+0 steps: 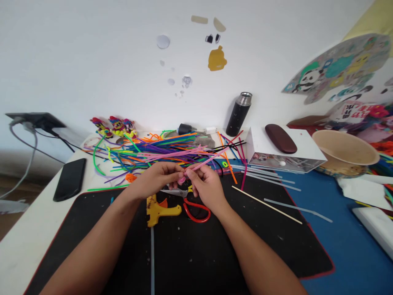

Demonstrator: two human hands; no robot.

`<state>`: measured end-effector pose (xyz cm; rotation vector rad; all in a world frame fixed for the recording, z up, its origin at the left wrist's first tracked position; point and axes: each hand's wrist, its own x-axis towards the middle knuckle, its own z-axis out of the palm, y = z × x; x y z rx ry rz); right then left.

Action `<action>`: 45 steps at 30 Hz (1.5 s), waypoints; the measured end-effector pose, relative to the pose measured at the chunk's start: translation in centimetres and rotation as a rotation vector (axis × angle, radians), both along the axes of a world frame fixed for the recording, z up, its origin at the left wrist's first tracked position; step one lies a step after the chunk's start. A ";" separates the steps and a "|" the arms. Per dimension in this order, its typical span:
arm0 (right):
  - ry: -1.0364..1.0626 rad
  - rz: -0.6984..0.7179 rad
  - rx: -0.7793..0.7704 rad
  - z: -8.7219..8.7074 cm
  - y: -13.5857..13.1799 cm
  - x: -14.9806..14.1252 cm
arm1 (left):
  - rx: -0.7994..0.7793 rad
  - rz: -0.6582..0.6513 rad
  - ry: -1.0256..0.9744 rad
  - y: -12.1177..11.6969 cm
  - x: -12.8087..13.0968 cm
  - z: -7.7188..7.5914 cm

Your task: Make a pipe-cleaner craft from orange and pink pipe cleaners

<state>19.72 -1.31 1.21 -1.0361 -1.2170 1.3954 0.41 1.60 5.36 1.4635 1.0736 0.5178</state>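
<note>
Broadly, the layout is this: a white tabletop (30, 250) against the wall, partly covered by a red-edged black mat (193, 262) whose bare middle presumably serves as working space. Behind the hands, a loose pile of fuzzy stems (172, 152) in many colours spreads along the wall side, likely placed so that any colour is in reach. White box (302, 144) right of the pile; black flask (238, 114) standing just left of the box, near the wall – probably clear of the elbows. Phone (70, 179) lies flat at left, off the mat.

Left hand (161, 177) and right hand (207, 186) are raised close together over the mat's far part. Below them, a yellow glue gun (156, 210) lies on its side, a translucent glue stick (152, 258) trailing toward the wearer. Scissors (183, 193) with red handles lie beside it, seemingly parked to stay handy.

Smallest: a pink stem (211, 159) between the hands, its free length slanting up rightward above the pile. Grip: both clamped – left fingertips at a small pink coil (181, 180), right thumb and finger on the straight part. Judged: left steadies, right guides the bend. Fingers cover the join, so whether coil and stem are one piece cannot be told.
</note>
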 end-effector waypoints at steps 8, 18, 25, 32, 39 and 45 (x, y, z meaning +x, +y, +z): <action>-0.064 -0.107 0.092 0.2 -0.2 0.2 | -0.185 0.042 -0.112 -0.3 0.1 0.2; 0.009 -0.093 0.080 0.5 -0.1 0.4 | -0.368 0.106 -0.278 -0.5 0.8 0.2; 0.007 -0.142 0.079 0.7 -0.1 0.7 | -0.449 0.074 -0.371 -0.5 0.8 -0.7; 0.010 -0.205 0.156 0.5 -0.5 0.5 | -0.509 0.066 -0.443 -0.9 1.2 -0.8; 0.153 -0.153 0.079 0.9 0.2 0.8 | -0.526 0.044 -0.433 -0.8 1.3 -0.9; 0.089 -0.210 0.122 1.0 -0.2 0.9 | -0.558 0.051 -0.469 -1.1 1.7 -0.7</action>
